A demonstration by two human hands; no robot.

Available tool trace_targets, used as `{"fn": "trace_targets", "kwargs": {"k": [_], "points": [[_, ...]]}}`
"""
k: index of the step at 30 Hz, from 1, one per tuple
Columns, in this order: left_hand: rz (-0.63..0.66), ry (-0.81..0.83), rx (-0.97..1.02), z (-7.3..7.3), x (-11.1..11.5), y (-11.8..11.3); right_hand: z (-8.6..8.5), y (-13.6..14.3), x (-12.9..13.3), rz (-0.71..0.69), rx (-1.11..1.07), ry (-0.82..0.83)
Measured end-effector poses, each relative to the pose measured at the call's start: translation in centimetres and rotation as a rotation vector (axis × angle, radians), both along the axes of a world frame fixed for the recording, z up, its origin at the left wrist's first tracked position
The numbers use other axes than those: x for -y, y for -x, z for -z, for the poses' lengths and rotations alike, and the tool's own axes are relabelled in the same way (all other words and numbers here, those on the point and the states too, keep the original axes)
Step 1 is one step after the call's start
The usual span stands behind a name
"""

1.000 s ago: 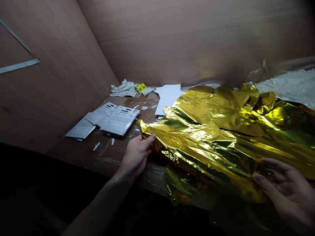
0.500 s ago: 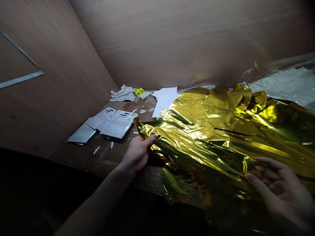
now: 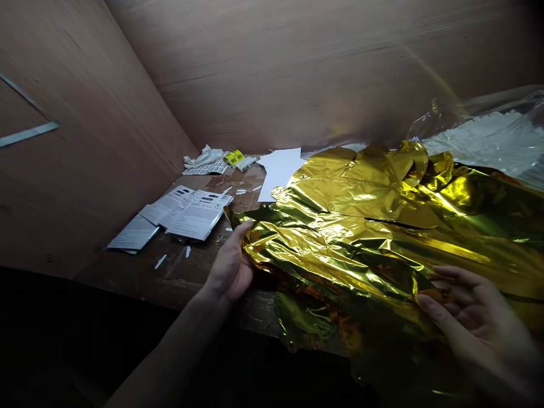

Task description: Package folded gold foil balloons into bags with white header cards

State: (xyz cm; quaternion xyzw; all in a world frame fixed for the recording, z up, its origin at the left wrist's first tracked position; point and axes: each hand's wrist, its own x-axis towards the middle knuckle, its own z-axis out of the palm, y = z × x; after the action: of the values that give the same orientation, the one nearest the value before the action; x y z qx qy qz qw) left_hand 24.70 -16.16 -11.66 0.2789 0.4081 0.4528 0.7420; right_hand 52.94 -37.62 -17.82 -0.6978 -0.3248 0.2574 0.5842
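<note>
Left hand (image 3: 230,267) and right hand (image 3: 478,317) are pinching gold foil (image 3: 340,241), apparently spreading it, next calling for gentle tension

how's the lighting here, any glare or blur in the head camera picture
In the head view, light is dim, near-black below the worktop; in the head view, glare streaks the gold foil; in the head view, the right hand looks slightly soft, the packets' small print unreadable.

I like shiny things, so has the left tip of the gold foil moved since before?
Yes: the gold foil's left tip has moved left, toward the nearest white packet; in this view the gap between them has nearly closed.
</note>
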Motion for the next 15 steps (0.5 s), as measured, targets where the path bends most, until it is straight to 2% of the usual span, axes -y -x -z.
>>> {"fn": "trace_targets", "kwargs": {"k": [4, 9, 12, 15], "points": [[-0.075, 0.014, -0.094, 0.7, 0.4, -1.1, 0.0, -0.1, 0.0, -0.011, 0.032, 0.017], [-0.029, -0.042, -0.069, 0.9, 0.5, -0.6, 0.0, 0.0, -0.1, -0.024, 0.020, 0.029], [-0.068, -0.096, -0.048, 0.6, 0.5, -0.4, -0.2, 0.2, -0.3, -0.017, -0.004, 0.012], [-0.148, -0.075, -0.024, -0.4, 0.5, -0.7, -0.8, 0.4, -0.6, -0.052, -0.058, -0.007]]}}
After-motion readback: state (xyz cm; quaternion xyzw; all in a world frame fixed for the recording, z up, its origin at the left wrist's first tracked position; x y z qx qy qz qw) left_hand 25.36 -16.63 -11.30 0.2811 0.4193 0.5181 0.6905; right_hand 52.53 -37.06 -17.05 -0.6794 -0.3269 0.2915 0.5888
